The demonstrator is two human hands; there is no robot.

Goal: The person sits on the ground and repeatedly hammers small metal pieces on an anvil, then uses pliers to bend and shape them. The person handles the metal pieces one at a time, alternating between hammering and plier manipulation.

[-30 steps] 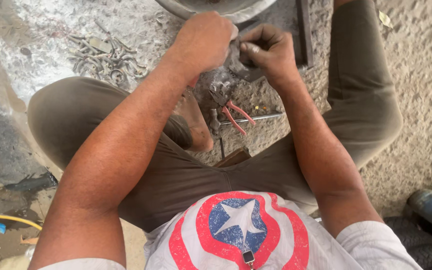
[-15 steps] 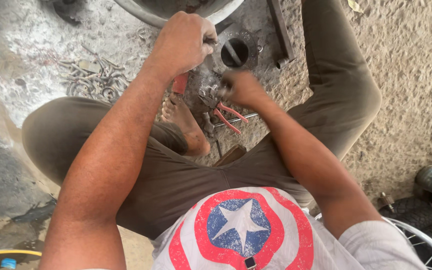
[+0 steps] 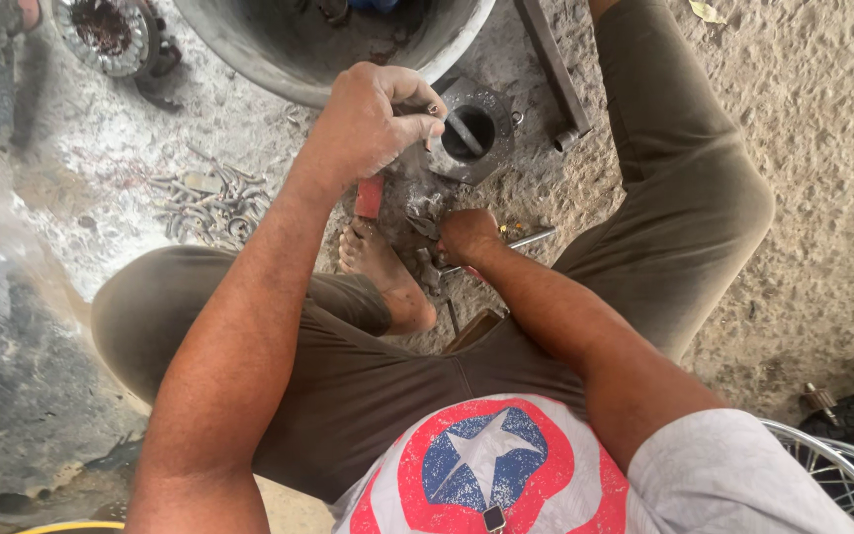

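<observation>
Dusty concrete floor [image 3: 803, 198], gritty and grey, seen from above; person seated on it, legs in olive trousers spread, one bare foot [image 3: 383, 272] tucked in at centre. Landmark: round metal flange [image 3: 474, 133] with a central hole, lying flat on the floor beyond the foot. Nearest the body, right hand [image 3: 465, 235] sits just on the near side of the flange, curled shut, knuckles up, down among small dark parts [image 3: 425, 213]; what it grips cannot be made out. A thin steel rod [image 3: 526, 238] lies just beside this hand, on its right. Left hand [image 3: 373, 124] is raised just left of the flange, fingers closed narrow around a short grey metal pin [image 3: 462, 131], whose free end slants over the flange's hole. A red handle [image 3: 369, 196] shows below that hand, near the foot. Left of the flange, well apart, a loose heap of bolts [image 3: 205, 203]. Beyond the flange, the rim of a large grey basin [image 3: 279, 69]. A dark metal bar [image 3: 555, 69] runs away to the right of the flange. Far left, a toothed round part [image 3: 106, 35]. No labels or packages legible.
</observation>
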